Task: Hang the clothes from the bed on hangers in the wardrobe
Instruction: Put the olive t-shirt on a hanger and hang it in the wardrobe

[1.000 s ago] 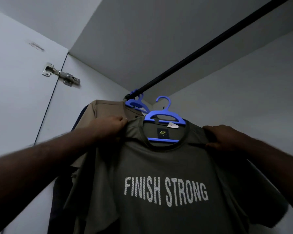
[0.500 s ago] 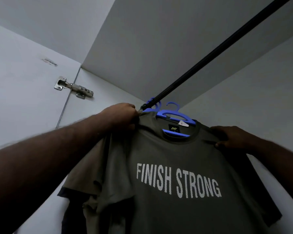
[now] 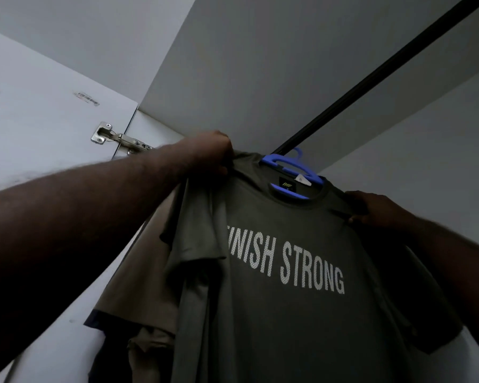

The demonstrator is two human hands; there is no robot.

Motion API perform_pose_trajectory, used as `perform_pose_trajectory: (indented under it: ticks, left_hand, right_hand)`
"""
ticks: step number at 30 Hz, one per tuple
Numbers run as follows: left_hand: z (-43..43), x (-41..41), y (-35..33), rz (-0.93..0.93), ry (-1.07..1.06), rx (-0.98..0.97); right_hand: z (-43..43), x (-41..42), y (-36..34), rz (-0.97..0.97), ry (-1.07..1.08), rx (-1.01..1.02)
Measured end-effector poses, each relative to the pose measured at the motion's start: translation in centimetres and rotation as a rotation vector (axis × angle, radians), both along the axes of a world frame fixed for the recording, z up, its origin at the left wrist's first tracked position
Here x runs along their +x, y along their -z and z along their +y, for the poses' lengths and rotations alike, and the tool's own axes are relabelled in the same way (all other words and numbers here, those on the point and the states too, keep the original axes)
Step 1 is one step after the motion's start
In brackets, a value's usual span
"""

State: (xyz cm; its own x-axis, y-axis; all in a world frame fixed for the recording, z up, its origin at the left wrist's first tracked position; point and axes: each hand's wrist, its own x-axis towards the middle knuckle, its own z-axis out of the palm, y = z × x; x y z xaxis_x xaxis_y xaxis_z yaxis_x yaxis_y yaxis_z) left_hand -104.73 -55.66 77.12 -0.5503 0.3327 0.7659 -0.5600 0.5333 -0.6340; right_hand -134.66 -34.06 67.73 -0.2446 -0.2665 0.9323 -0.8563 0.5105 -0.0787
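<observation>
An olive green T-shirt (image 3: 302, 313) printed "FINISH STRONG" sits on a blue hanger (image 3: 291, 168) right up at the black wardrobe rail (image 3: 371, 81). The hanger's hook reaches the rail, but I cannot tell whether it rests on it. My left hand (image 3: 208, 154) grips the shirt's left shoulder. My right hand (image 3: 371, 208) grips its right shoulder. Both arms reach up into the wardrobe.
A tan shirt (image 3: 144, 286) hangs just behind the green one on the left, with a dark garment (image 3: 103, 355) behind it. The white wardrobe door (image 3: 39, 120) stands to the left with a metal hinge (image 3: 116, 138). The wardrobe's top panel (image 3: 260, 64) is close above.
Both hands have lifted the shirt and hanger up and toward the rail. The hanger's hook, which hung below the rail, is now at it. The tan shirt's hanger is now hidden.
</observation>
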Motion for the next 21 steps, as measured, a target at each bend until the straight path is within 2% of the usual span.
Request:
perform_pose_trajectory:
  ticks: [8, 16, 21]
  left_hand:
    - [-2.5, 2.1, 1.3, 0.024, -0.053, 0.012]
    - [-2.0, 3.1, 2.8, 0.041, 0.029, -0.049]
    - [-1.4, 3.0, 3.4, 0.043, -0.051, -0.057]
  right_hand:
    - [-3.0, 0.6, -0.9, -0.003, 0.011, 0.051]
    - [-3.6, 0.5, -0.8, -0.068, 0.018, 0.053]
    - [-3.8, 0.3, -1.0, -0.078, 0.053, 0.116]
